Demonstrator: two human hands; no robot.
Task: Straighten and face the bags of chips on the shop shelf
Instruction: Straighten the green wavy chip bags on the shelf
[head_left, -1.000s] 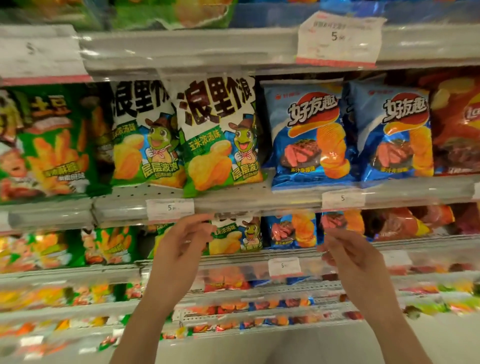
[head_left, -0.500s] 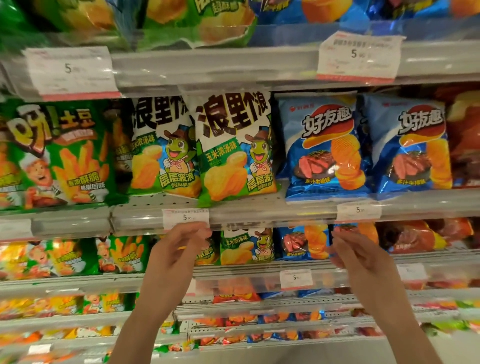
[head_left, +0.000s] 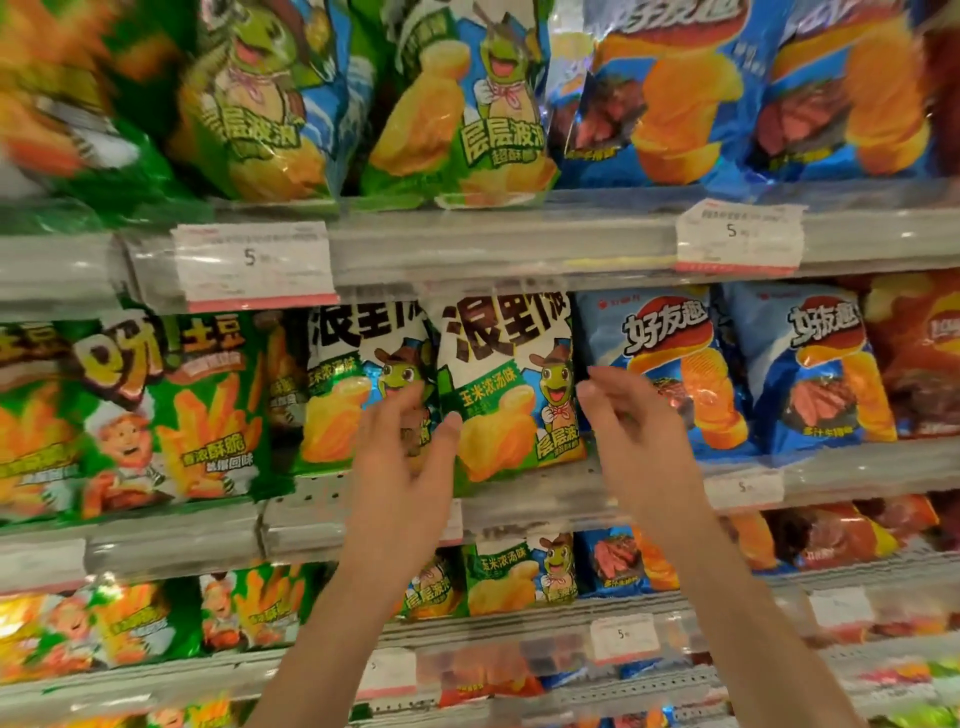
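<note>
Shelf display, mid tier, two hands raised before it. Left hand (head_left: 402, 457): fingers spread and nearly straight, thumb tip at the lower left edge of the green-and-white corn chip bag (head_left: 511, 395); whether it actually touches the bag cannot be told, and it holds nothing. Right hand (head_left: 631, 421): fingers loosely bent, tips at the right edge of the same bag, nothing visibly gripped; contact again uncertain. The corn chip bag stands between the two hands, upright, front outward, its lower end leaning slightly forward over the shelf edge (head_left: 519, 504). Behind the left hand: a second bag of the same brand (head_left: 358, 395), partly covered by the fingers. Further left of the left hand: a green fries-snack bag (head_left: 171, 410), facing front. Behind and right of the right hand: a blue steak-flavour chip bag (head_left: 670, 364); beyond it, further right, a second blue bag (head_left: 810, 374), then a red bag (head_left: 919, 353) at the frame edge. Above both hands: an upper shelf of like green and blue bags, blurred, with a price tag (head_left: 254, 265) up-left of the left hand and another tag (head_left: 737, 239) up-right of the right hand. Below the wrists: lower tiers holding smaller bags of the same kinds.
</note>
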